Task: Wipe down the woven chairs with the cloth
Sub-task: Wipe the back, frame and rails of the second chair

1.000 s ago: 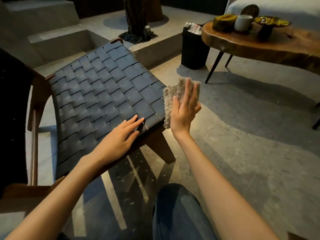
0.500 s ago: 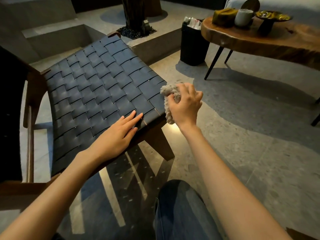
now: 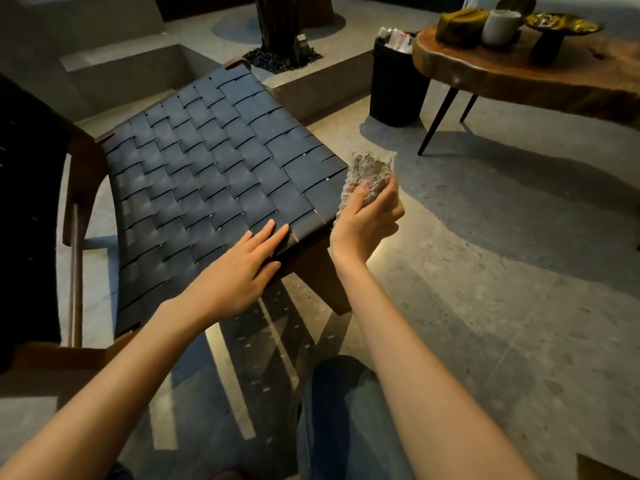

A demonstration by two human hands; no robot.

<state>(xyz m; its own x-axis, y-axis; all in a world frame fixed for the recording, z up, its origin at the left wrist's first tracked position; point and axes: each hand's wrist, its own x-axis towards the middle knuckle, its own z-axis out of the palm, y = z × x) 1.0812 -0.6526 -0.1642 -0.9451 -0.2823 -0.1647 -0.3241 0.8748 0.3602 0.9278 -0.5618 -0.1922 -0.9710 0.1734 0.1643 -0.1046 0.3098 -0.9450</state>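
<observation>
The woven chair (image 3: 207, 174) stands on the left of the head view, its seat made of dark straps crossed over a brown wooden frame, with the dark backrest at the far left edge. The left hand (image 3: 242, 268) lies flat on the near front corner of the seat, fingers straight and close together, holding nothing. The right hand (image 3: 367, 220) is raised just beside the seat's front edge and grips the cloth (image 3: 367, 174), a pale, nubbly beige piece that stands upright above the palm, with the thumb pressed across its face and the other fingers behind it. The cloth's lower edge hangs very near the strap ends at the seat's corner; whether it touches them cannot be told. A knee in blue jeans (image 3: 346, 410) shows at the bottom. Well apart, at the upper right, a wooden slab counter (image 3: 502, 77) on thin dark legs carries a pale cup (image 3: 498, 26) and a dark footed dish (image 3: 561, 26), and a black bin (image 3: 394, 88) stands on the stone floor (image 3: 502, 289) just beside it
</observation>
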